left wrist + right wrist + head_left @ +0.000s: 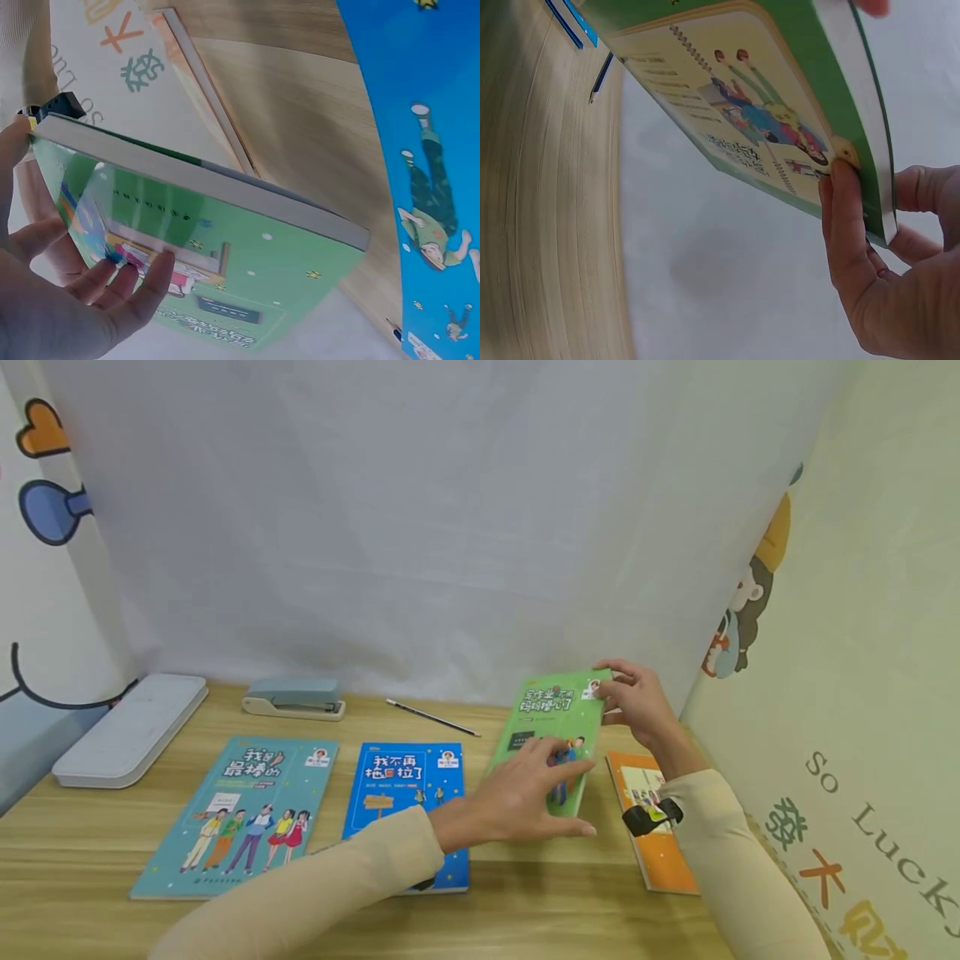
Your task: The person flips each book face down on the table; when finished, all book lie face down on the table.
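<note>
A green book (pixel 551 722) is held tilted up off the table on the right side of the head view. My right hand (pixel 637 702) grips its upper right edge, and the right wrist view shows the thumb (pixel 919 187) on one cover and fingers (pixel 844 217) on the other. Across the lower front cover lies my left hand (pixel 517 793), its fingers spread. In the left wrist view, several fingertips (pixel 159 274) are at the front cover; whether they press on it I cannot tell. An orange book (pixel 667 864) lies beneath my right forearm.
A blue book (pixel 450 872), partly behind my left forearm, and a teal book (pixel 240 810) lie to the left. Farther back are a pencil (pixel 435 718), a stapler (pixel 294 697) and a white case (pixel 135 731). A pale curtain and a printed wall border the table.
</note>
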Demonstrator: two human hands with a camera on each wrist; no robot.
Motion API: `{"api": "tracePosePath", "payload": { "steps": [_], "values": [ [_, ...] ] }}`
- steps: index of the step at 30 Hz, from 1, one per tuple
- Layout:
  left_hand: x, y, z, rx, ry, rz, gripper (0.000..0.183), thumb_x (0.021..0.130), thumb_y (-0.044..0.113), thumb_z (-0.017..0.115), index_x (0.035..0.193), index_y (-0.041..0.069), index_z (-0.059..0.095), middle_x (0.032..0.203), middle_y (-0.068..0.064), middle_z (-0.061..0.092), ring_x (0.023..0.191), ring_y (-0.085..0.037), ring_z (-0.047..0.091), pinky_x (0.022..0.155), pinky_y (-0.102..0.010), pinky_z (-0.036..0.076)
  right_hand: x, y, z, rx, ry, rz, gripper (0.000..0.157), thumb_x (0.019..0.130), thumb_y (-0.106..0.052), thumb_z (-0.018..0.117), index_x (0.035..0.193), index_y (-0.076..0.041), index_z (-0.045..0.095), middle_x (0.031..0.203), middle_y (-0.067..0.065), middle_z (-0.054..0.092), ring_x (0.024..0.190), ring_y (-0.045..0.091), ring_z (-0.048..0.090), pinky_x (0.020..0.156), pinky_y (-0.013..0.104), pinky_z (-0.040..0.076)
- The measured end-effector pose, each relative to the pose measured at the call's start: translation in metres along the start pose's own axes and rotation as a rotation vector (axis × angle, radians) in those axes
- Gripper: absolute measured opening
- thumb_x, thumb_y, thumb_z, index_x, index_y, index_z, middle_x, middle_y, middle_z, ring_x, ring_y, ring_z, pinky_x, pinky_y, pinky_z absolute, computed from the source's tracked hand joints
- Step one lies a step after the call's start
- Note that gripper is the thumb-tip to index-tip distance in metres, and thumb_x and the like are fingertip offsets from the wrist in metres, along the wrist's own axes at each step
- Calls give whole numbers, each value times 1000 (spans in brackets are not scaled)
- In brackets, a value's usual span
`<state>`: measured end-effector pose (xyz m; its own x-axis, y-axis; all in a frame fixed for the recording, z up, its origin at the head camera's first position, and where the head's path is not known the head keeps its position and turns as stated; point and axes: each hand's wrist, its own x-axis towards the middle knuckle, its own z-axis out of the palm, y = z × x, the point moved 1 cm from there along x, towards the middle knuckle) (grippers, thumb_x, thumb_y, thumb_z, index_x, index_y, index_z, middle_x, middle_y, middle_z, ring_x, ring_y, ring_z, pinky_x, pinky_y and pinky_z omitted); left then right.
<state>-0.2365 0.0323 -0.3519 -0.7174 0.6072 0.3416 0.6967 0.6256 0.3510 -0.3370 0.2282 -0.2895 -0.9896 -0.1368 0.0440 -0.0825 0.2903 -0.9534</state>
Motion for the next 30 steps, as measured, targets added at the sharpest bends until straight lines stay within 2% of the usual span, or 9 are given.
{"api": "tracePosePath", "payload": {
  "steps": [4,8,11,16,20,26,30],
  "values": [
    [3,3,2,59,20,-3,81,82,68,67,150,30,46,152,-8,39,132,-27,46,92,-38,53,0,-2,3,4,40,36,43,95,-1,52,138,1,50,96,8,55,59,10,64,60,26,61],
    [6,7,1,95,56,-38,78,81,65,72,146,27,51,148,-9,45,127,-29,49,85,-37,56,0,-5,6,-4,71,73,45,95,-2,53,139,1,49,98,10,54,59,10,66,61,26,61],
    [7,9,1,131,54,-67,79,79,61,76,145,25,51,145,-10,49,123,-29,52,83,-37,58,1,-7,9,-10,76,92,46,94,-1,53,140,2,48,99,11,53,59,10,66,62,26,61],
    [10,8,-2,138,-16,-103,79,82,47,80,150,23,45,148,-14,47,129,-32,53,94,-45,56,2,-13,13,-38,76,97,49,93,0,53,141,2,48,98,11,50,58,10,65,61,25,61],
    [14,5,-9,104,-74,-114,71,85,34,81,148,22,50,152,-15,46,135,-32,51,102,-48,52,4,-17,14,-62,85,98,50,92,0,53,142,2,48,98,11,48,58,11,65,61,25,60],
    [20,2,-22,70,-153,-97,54,86,19,78,138,18,62,152,-15,49,139,-31,48,97,-42,54,5,-20,15,-111,69,63,50,92,-2,53,142,1,49,95,12,48,54,11,64,60,28,61],
    [22,1,-29,39,-185,-85,53,85,12,76,137,15,63,151,-14,50,132,-27,55,86,-30,54,5,-22,15,-148,63,49,49,93,-4,53,142,2,49,95,14,49,53,10,64,59,28,61]
  ]
}}
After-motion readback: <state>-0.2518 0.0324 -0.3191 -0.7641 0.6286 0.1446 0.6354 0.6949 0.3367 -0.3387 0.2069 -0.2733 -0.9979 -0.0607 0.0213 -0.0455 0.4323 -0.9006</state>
